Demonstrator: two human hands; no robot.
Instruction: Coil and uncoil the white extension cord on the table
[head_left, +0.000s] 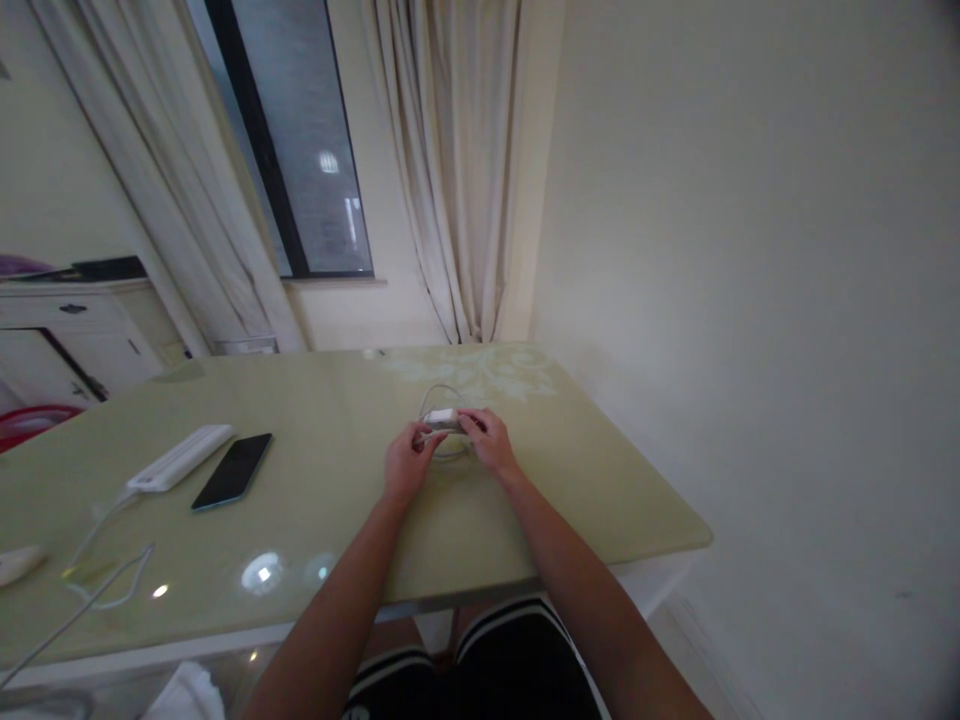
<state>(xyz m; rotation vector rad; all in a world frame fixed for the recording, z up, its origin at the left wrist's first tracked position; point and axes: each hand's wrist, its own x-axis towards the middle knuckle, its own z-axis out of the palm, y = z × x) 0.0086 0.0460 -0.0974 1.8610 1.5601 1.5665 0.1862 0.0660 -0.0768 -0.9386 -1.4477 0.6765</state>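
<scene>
A small white power adapter (442,417) is between my two hands over the table, with a thin white cable (439,388) looping behind it and another loop in front. My left hand (408,458) is closed, thumb and fingers pinching the cable at the adapter's left side. On the other side, my right hand (489,440) has its fingers closed on the adapter's right end. The fingertips partly hide where cable and adapter meet.
The green glass-topped table (330,400) reaches to the right wall. Left of my hands lie a phone (232,472) and a white power strip (182,458) with its cord. A white mouse-shaped object (19,565) and a looped white cable (97,600) are at the far left.
</scene>
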